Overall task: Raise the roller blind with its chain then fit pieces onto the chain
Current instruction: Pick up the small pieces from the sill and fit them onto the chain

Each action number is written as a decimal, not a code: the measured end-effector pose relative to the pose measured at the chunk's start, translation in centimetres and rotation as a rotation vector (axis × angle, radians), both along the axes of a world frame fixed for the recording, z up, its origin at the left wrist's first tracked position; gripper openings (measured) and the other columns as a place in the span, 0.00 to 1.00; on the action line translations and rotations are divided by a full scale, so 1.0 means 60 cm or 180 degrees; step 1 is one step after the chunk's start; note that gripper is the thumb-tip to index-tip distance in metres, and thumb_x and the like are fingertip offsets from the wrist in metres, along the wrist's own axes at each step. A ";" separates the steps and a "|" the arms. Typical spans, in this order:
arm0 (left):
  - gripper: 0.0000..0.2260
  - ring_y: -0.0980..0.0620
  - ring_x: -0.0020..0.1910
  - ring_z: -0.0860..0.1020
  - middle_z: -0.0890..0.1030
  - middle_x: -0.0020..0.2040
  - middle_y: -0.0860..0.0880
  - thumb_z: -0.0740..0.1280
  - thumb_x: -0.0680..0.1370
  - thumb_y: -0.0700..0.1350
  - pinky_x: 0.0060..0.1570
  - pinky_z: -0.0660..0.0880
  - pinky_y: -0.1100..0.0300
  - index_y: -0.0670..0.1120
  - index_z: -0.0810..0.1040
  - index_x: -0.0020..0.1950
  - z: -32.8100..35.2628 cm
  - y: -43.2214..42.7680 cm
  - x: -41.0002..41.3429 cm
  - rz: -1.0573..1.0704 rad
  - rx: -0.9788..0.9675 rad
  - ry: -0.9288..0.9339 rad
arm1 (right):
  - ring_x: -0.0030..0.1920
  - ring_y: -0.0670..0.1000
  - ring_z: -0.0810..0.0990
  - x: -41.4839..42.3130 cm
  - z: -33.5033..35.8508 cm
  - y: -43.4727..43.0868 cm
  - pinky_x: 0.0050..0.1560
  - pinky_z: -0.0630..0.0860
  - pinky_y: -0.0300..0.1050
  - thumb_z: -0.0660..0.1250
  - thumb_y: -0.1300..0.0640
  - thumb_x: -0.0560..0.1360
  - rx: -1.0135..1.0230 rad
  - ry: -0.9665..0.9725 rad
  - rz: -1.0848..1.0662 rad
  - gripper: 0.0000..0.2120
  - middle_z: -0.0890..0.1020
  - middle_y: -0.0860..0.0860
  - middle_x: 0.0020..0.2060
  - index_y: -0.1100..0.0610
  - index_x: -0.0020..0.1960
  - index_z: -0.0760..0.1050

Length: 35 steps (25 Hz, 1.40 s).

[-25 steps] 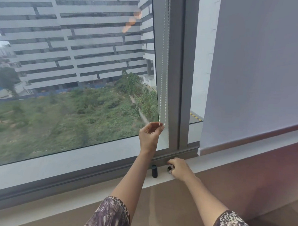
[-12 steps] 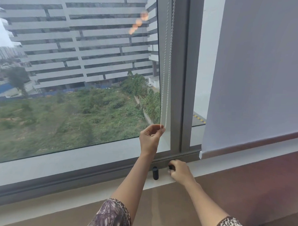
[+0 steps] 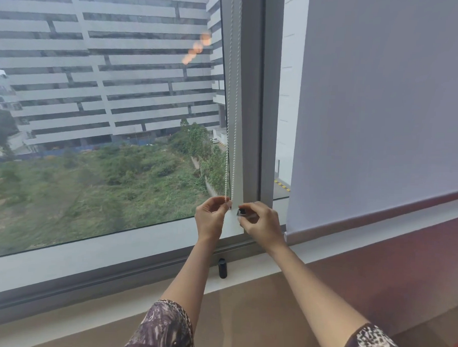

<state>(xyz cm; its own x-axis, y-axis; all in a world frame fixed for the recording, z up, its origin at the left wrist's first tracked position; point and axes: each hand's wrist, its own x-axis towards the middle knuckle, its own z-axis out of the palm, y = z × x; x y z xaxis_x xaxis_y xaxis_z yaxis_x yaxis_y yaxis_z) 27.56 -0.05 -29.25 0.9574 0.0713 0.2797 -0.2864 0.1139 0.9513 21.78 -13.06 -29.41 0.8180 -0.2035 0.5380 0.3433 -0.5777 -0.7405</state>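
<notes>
1. Fingers of the left hand (image 3: 212, 217) are pinched together on the bottom end of the bead chain (image 3: 233, 100), thumb and forefinger meeting right where the two white strands come down.
2. At 3 o'clock from it, just beside and nearly touching, the right hand (image 3: 261, 221) is closed around a small dark piece (image 3: 241, 212), gripped at the fingertips and held up close to the chain's lower end.
3. From that pinch the chain runs straight up toward 12 o'clock, lying against the grey window frame (image 3: 255, 95) and leaving the top of view.
4. Toward 6 o'clock from the hands, a second black piece (image 3: 222, 267), a short cylinder, lies on the window sill (image 3: 93, 262) between the two forearms, apart from both hands.
5. At 3 o'clock of the frame hangs a pale roller blind (image 3: 383, 101), lowered so its bottom bar (image 3: 378, 215) sits near the sill.
6. Patterned sleeves (image 3: 163, 330) show at both elbows, around 6 o'clock.
7. Through the glass at 9 to 11 o'clock stand a long pale building (image 3: 101, 63) and rough green ground.
</notes>
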 end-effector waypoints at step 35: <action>0.13 0.54 0.45 0.81 0.83 0.49 0.44 0.68 0.75 0.32 0.45 0.77 0.66 0.37 0.79 0.59 -0.006 0.026 -0.060 -0.0478 -0.0134 0.0070 | 0.50 0.47 0.67 0.018 0.077 0.025 0.49 0.60 0.35 0.74 0.57 0.71 -0.1066 0.0131 0.0377 0.14 0.85 0.50 0.47 0.54 0.56 0.82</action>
